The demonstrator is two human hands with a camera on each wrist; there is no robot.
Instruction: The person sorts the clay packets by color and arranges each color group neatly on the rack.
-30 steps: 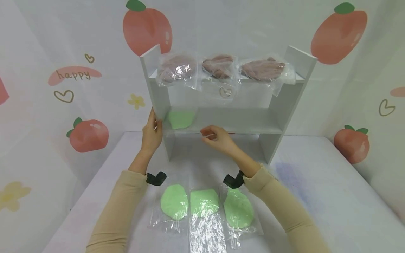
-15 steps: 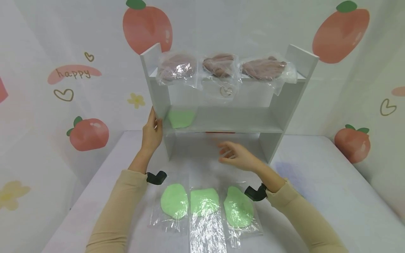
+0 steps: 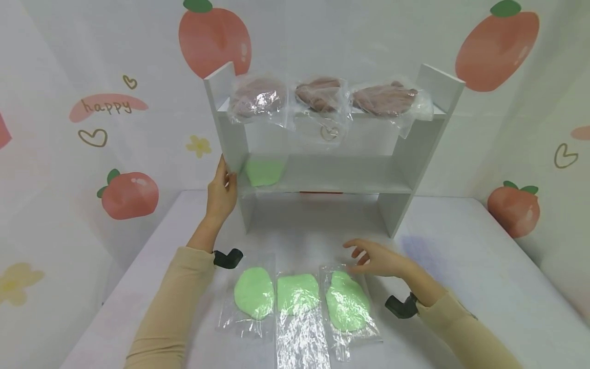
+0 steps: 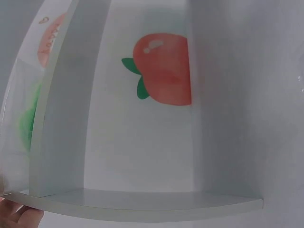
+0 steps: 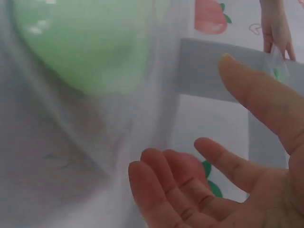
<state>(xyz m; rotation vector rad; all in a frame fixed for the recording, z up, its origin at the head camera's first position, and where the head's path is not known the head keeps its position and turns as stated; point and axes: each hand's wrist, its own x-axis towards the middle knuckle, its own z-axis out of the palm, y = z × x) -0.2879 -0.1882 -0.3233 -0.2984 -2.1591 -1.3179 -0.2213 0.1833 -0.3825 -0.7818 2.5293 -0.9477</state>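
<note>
My left hand holds the left side panel of a white two-tier shelf unit, its fingers along the outer face and its thumb at the front edge. In the left wrist view, only some fingers show below the panel. My right hand hovers at the top edge of the right clear bag with a flat green piece; thumb and fingers are apart, with nothing between them. Beside that bag lie a middle green-filled bag and a left one. Another bagged green piece rests on the middle shelf's left end.
Along the top shelf lie three clear bags of brownish-pink contents: left, middle and right. Their loose plastic hangs over the front edge. A white cloth covers the table, and a fruit-printed curtain hangs behind.
My right hand has come down and to the right, from the middle shelf's front edge to the right bag on the table. The left hand stays at the panel.
</note>
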